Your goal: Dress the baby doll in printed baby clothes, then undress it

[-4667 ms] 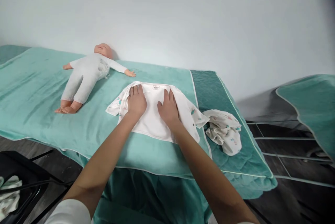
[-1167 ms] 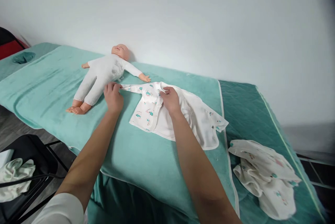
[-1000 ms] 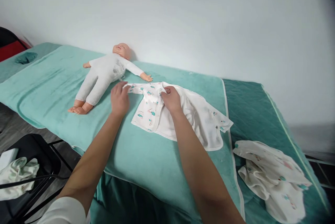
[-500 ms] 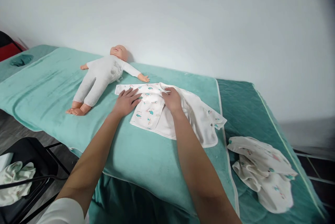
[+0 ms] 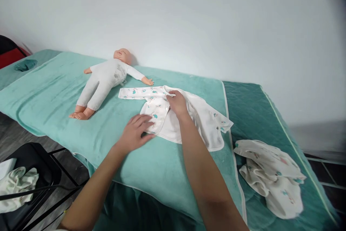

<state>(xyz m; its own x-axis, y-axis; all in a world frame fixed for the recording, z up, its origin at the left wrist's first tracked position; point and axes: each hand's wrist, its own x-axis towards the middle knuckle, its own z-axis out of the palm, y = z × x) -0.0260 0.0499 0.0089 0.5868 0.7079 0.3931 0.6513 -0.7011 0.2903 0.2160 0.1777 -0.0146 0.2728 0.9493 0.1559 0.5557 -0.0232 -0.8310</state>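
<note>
Left hand (image 5: 136, 134) palm-down on shirt (image 5: 170, 124)

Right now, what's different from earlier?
The left hand let go of the sleeve nearest the doll and moved down the shirt to its hem. Its printed flap, open at first, is folded inward. The right hand, first flat, holds near the collar. The doll stays put.

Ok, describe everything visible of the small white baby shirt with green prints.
The shirt looks like cotton, spread on a pale green plush cover. The sleeve at left lies straight; the right half is open, plain inside up. The bare right hand pinches its front edge near the neckline; the left hand covers its lower-left corner.
</note>
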